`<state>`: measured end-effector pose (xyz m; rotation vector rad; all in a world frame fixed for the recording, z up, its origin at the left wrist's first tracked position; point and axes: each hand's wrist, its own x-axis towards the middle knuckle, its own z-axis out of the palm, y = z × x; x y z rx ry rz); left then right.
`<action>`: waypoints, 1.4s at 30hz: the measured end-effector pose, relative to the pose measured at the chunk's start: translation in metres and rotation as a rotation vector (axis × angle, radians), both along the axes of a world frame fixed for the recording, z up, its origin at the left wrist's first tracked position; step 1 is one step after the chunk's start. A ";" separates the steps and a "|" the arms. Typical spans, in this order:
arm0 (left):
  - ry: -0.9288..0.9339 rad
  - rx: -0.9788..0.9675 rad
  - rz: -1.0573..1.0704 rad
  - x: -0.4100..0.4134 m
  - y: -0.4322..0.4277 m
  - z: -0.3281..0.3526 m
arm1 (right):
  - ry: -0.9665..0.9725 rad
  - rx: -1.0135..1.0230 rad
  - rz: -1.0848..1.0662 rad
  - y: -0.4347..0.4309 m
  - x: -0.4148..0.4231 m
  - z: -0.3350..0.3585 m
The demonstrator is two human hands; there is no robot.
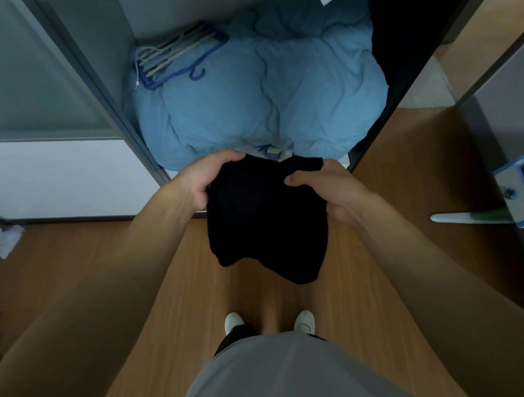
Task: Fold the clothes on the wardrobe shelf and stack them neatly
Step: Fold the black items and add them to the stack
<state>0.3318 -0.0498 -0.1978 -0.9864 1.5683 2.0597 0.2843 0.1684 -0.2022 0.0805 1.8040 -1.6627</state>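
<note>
A person stands at an open wardrobe, looking down. Both hands hold a black garment in the air in front of the body, above the wooden floor. The left hand curls round its upper left edge; the right hand grips the upper right edge, thumb on top. The cloth looks soft, matte and limp, hanging down in an uneven flap. To fold it well, it seems best to pull the top edge taut and level, then match the corners. Behind, a puffy blue duvet fills the wardrobe bottom, with hangers lying on it.
</note>
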 end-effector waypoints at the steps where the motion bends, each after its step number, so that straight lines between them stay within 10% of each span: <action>1: -0.005 -0.011 0.007 0.001 -0.002 -0.001 | -0.018 0.006 -0.003 0.002 -0.002 -0.001; 7: 0.154 -0.179 0.055 0.005 -0.006 -0.009 | -0.046 0.054 -0.050 0.009 -0.011 0.003; 10: 0.287 -0.325 -0.254 0.006 -0.012 -0.008 | -0.057 0.053 -0.082 0.008 -0.012 0.005; 15: 0.252 -1.043 -0.903 -0.007 0.004 0.000 | -0.059 0.064 -0.132 0.004 -0.012 0.010; 20: 0.374 -1.497 -0.954 -0.021 0.031 -0.003 | -0.113 0.061 -0.158 0.002 -0.013 0.020; 29: 0.532 -1.192 -0.754 -0.028 0.032 0.001 | -0.088 0.038 -0.282 0.027 -0.015 0.023; 37: 0.515 -0.929 -0.731 -0.024 0.011 0.016 | 0.301 0.411 0.517 0.038 -0.014 0.019; 42: 0.528 -0.939 -0.771 -0.020 -0.006 0.013 | 0.576 0.426 0.496 0.028 -0.018 0.019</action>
